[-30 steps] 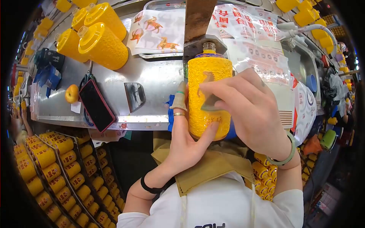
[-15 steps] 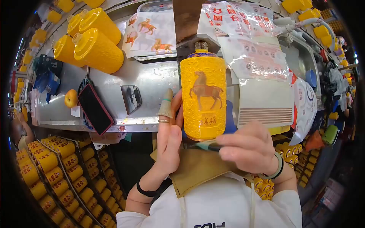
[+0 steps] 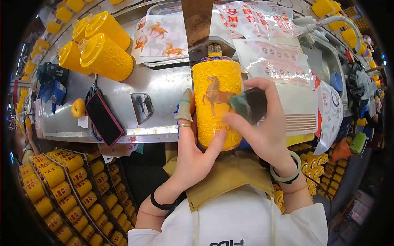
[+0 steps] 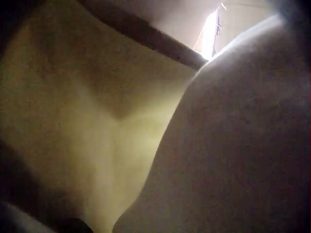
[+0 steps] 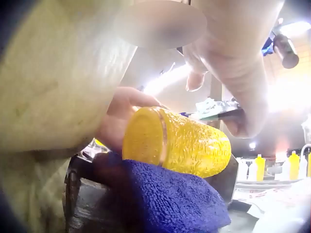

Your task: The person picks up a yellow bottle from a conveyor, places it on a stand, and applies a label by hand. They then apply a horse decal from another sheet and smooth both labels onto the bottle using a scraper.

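Observation:
A yellow embossed bottle (image 3: 217, 71) with a clear glass neck lies with its neck pointing away from me; a brown horse decal (image 3: 212, 96) is on its upper face. My left hand (image 3: 193, 158) grips the bottle's lower left side, thumb across the front near the small lettering. A fabric finger cover (image 3: 184, 111) is on one of its fingers. In my right hand (image 3: 271, 127), thumb and fingers pinch a dark flat scraper (image 3: 252, 105), its greenish edge at the horse's right side. Beneath the bottle, the right wrist view shows a blue towel (image 5: 180, 199). Skin and cloth fill the left wrist view.
Several yellow bottles (image 3: 106, 57) stand at the back left. A horse decal sheet (image 3: 160, 37) lies on a tray, with red-printed sheets (image 3: 254, 20) to the right. A phone (image 3: 104, 119), an apple (image 3: 78, 108) and a metal blade (image 3: 141, 107) lie on the left.
The scraper swept down to the bottle's base, uncovering the horse, then came back up to the horse's right side. My left thumb lifted off the bottle's front and returned.

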A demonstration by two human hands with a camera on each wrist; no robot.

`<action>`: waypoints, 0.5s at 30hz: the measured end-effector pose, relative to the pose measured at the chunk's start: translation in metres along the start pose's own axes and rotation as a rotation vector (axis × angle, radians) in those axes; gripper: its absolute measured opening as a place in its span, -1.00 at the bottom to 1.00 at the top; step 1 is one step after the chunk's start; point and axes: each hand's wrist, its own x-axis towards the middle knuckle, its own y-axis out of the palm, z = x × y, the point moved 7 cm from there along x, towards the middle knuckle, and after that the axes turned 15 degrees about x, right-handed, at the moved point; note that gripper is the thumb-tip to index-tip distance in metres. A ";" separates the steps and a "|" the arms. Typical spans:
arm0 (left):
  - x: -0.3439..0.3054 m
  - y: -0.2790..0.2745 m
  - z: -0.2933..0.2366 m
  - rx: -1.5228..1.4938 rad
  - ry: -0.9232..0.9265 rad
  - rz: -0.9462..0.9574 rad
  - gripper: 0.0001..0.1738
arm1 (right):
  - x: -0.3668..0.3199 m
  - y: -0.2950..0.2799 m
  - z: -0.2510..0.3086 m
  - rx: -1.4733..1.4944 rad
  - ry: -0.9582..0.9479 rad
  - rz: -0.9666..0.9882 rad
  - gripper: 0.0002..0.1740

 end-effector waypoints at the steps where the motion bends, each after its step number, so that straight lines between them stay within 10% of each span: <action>1: 0.000 0.001 0.000 -0.021 -0.003 -0.006 -0.02 | 0.001 0.000 -0.003 0.057 0.026 -0.024 -0.29; 15: 0.001 0.000 -0.001 0.027 0.019 -0.006 -0.04 | 0.003 -0.001 0.016 -0.113 -0.143 -0.048 -0.25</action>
